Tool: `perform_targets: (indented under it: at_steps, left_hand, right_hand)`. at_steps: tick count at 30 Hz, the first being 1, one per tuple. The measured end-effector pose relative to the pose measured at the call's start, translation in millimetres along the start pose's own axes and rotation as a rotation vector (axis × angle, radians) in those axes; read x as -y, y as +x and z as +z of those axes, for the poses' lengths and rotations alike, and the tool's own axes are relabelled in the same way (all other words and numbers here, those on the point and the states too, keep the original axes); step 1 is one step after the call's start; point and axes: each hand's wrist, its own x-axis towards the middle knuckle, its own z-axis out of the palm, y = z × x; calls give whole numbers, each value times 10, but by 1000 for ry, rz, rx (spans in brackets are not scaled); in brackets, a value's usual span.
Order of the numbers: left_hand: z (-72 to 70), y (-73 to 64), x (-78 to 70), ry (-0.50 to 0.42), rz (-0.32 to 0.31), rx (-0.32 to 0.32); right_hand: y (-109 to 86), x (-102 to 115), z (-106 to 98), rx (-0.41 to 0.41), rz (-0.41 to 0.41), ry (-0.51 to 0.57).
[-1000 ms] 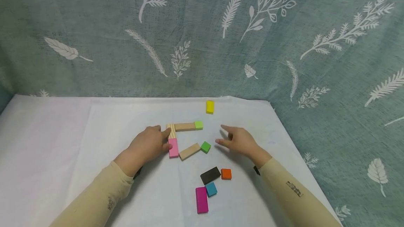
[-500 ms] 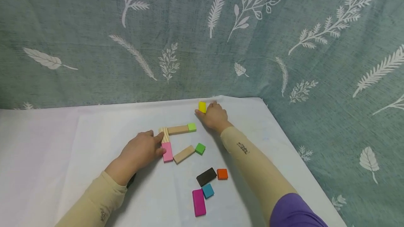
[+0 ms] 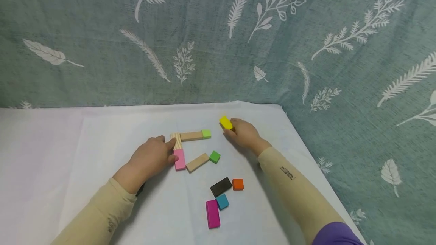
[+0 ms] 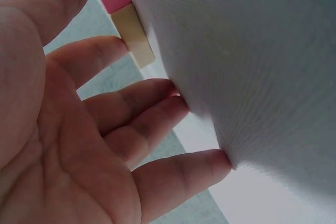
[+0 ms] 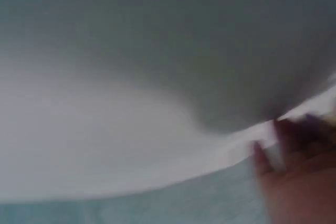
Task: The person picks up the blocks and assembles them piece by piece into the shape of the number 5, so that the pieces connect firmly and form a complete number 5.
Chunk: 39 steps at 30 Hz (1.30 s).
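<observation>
Left hand (image 3: pixel 148 160), grip apart, touches a wooden block (image 3: pixel 178 142) of bold striped grain and the flat pink block (image 3: pixel 181 161) abutting it. Next, a plain wooden bar (image 3: pixel 191 136) ends against a pale green cube (image 3: pixel 206 134). Farther right, near the far edge of the white cloth (image 3: pixel 153 214), a tilted yellow rectangular block (image 3: pixel 225 122) is clamped in the grip of the right hand (image 3: pixel 244 134).

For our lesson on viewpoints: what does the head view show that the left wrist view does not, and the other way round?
Only the head view: the black block, orange block and blue block.
Only the left wrist view: the palm of the left hand.
Both: that hand, the pink block, the pale wooden block, the white cloth and green backdrop.
</observation>
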Motion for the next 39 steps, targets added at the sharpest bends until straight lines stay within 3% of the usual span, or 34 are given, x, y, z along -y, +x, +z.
perform_targets:
  at_steps: [3, 6, 10, 16, 22, 30, 39]
  left_hand:
    - [-23, 8, -24, 3, -7, -1]
    - [-25, 9, -38, 0, -6, 2]
    - [-19, 14, -45, -3, 2, 4]
    - [-4, 13, -24, -5, -2, -6]
    - [14, 57, -42, -5, 8, 10]
    - [12, 63, -39, -7, 13, 19]
    - [20, 64, -41, 5, 24, 15]
  right_hand:
    - [-184, -251, 42, -22, -139, -88]
    - [-388, -385, 68, -74, -210, -117]
    - [-713, -338, 32, -134, -259, -13]
    - [-1115, -145, 36, -51, -338, 136]
    - [-1309, -155, 96, -8, -315, 70]
    - [-1393, 57, 216, 68, -137, -18]
    - [-1513, 287, 314, 33, -136, -79]
